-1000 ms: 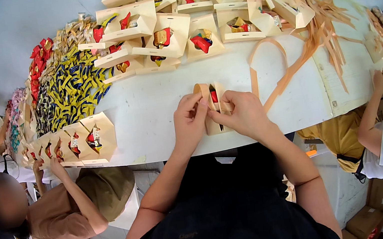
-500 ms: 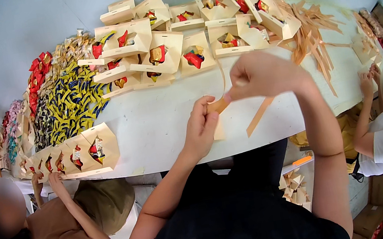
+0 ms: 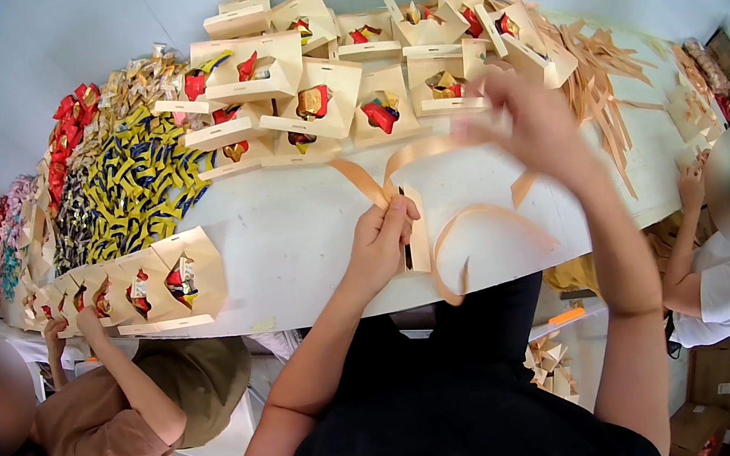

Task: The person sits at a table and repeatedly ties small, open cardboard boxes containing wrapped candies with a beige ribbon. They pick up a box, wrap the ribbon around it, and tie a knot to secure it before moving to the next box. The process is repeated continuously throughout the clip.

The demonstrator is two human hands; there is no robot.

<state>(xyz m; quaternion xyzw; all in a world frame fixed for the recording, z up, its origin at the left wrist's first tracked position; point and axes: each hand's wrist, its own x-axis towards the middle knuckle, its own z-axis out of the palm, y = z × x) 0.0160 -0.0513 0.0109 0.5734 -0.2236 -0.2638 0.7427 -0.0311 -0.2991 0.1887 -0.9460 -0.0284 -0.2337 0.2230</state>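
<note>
My left hand [image 3: 383,246] grips a small tan cardboard box [image 3: 416,237] standing on edge near the front rim of the white table [image 3: 290,240]. A long tan ribbon [image 3: 430,154] runs from the box up to my right hand [image 3: 532,118], which is raised and blurred, pinching the ribbon's far end. A loose loop of the same ribbon curls down past the table edge in front of me.
Several open tan boxes [image 3: 334,98] with sweets fill the table's far side. Piles of wrapped candies [image 3: 125,181] lie at left, loose ribbons [image 3: 601,82] at right. A row of boxes [image 3: 153,288] stands before a seated person [image 3: 116,414] at left; another person [image 3: 728,264] sits at right.
My right hand has lifted up and to the right, drawing the ribbon out from the box. My left hand stays on the box.
</note>
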